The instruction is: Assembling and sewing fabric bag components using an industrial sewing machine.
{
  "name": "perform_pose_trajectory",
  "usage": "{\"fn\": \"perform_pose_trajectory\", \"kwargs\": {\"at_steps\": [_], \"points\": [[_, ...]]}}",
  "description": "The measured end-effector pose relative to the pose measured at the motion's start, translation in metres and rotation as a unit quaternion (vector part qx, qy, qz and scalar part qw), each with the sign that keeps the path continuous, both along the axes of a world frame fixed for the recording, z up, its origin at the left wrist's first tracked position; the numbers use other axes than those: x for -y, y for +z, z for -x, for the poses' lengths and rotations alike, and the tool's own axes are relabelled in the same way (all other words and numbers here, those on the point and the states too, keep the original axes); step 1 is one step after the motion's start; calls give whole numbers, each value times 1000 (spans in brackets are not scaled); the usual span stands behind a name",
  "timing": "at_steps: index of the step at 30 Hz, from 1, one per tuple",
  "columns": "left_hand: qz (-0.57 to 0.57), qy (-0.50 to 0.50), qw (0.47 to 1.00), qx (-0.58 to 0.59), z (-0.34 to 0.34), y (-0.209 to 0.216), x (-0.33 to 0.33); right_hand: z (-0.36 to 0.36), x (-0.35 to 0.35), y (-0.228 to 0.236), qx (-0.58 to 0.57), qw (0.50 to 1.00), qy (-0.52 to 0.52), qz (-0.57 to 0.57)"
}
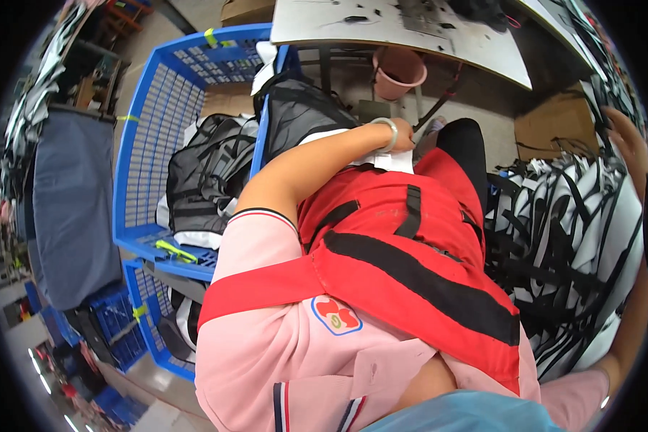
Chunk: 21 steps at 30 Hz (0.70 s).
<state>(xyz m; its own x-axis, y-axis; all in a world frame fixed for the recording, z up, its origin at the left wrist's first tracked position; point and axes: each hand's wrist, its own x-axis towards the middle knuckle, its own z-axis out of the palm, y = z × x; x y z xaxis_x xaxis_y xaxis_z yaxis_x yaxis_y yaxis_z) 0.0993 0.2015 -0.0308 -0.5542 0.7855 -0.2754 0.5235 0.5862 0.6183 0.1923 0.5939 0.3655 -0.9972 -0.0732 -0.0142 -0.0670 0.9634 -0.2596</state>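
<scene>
My left hand (403, 135), with a pale bangle at the wrist, is closed at my lap, its fingers curled around the edge of a black mesh piece with white fabric (306, 108). That piece drapes from the blue basket's side across to my lap, and a white flap (394, 161) hangs just below the hand. My right hand (628, 140) is raised at the far right rim, beside a pile of dark and white material. Its fingers are cut off and distorted there, so their grip does not show.
Left of me, a blue plastic basket (147, 137) holds black mesh and white pieces (212, 173). Ahead stands a white table (324, 25) with black scraps, above a pink bucket (398, 72). At right are stacked white pieces with black straps (569, 216) and a cardboard box (554, 122).
</scene>
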Motion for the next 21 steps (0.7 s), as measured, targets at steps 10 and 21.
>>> {"fn": "perform_pose_trajectory", "kwargs": {"at_steps": [10,21], "points": [[49,66,997,12,-63,52,-11,67,446,-316,204,825,512,127],[-320,366,870,87,-27,128,215,94,292,-265,234,877,397,134]]}}
